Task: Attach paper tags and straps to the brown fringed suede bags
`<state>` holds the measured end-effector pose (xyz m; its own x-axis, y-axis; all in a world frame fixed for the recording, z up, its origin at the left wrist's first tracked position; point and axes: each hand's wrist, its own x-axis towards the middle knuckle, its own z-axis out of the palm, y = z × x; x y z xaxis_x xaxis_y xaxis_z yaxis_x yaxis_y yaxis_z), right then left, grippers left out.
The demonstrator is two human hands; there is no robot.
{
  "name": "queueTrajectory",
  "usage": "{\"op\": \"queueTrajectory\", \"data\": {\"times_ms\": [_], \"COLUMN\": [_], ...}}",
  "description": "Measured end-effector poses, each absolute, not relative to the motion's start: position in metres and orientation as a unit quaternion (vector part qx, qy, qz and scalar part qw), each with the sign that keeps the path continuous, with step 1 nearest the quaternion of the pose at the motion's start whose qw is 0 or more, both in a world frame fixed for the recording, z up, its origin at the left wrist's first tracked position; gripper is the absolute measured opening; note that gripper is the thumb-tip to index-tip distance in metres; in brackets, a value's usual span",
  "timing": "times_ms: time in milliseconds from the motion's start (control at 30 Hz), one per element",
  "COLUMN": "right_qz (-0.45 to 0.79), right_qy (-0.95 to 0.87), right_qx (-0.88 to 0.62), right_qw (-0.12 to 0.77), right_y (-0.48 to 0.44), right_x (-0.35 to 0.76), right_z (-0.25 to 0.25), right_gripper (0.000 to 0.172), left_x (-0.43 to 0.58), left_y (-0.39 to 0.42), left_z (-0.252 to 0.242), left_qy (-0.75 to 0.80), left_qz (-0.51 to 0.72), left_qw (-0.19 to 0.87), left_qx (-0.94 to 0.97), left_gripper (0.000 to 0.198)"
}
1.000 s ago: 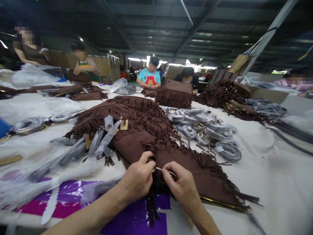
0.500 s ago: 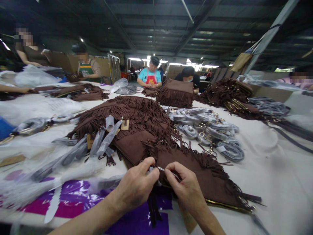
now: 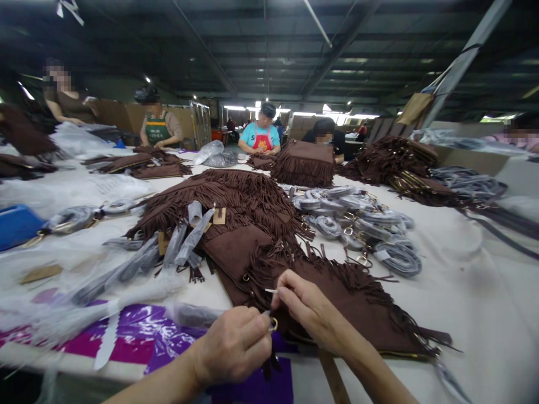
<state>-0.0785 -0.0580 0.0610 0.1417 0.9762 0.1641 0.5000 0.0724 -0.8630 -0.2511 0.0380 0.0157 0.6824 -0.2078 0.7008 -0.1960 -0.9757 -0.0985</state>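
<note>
A dark brown fringed suede bag [image 3: 349,308] lies on the table in front of me, with fringe along its upper side. My left hand [image 3: 236,345] is closed at the bag's near left end, pinching a gold ring fitting [image 3: 274,324] with a bit of grey wrapping by the fingertips. Just above it, my right hand [image 3: 305,306] pinches a thin white strip [image 3: 270,290] whose end sticks out to the left. Dark tassel ends hang below my left hand, partly hidden by it. A brown tag [image 3: 332,376] shows under my right forearm.
More fringed bags [image 3: 223,196] are heaped behind. Coiled straps in grey wrapping [image 3: 353,213] lie to the right. Clear plastic bags [image 3: 71,191], a blue object [image 3: 19,224] and purple plastic [image 3: 135,331] are at left. Several people work around the table.
My left hand has moved down and the gold ring now shows at its fingertips. My right hand has shifted slightly up and left with the white strip. The view has tilted slightly.
</note>
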Motion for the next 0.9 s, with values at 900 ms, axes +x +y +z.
{"op": "queueTrajectory", "data": {"times_ms": [900], "right_qz": [0.403], "right_qy": [-0.568], "right_qx": [-0.598], "right_qw": [0.397], "right_y": [-0.066], "right_x": [-0.072], "right_z": [0.054], "right_gripper": [0.028], "left_x": [-0.251], "left_y": [0.036], "left_z": [0.009], "left_qy": [0.016], "left_qz": [-0.399], "left_qw": [-0.042], "left_qx": [-0.916], "left_gripper": [0.017]}}
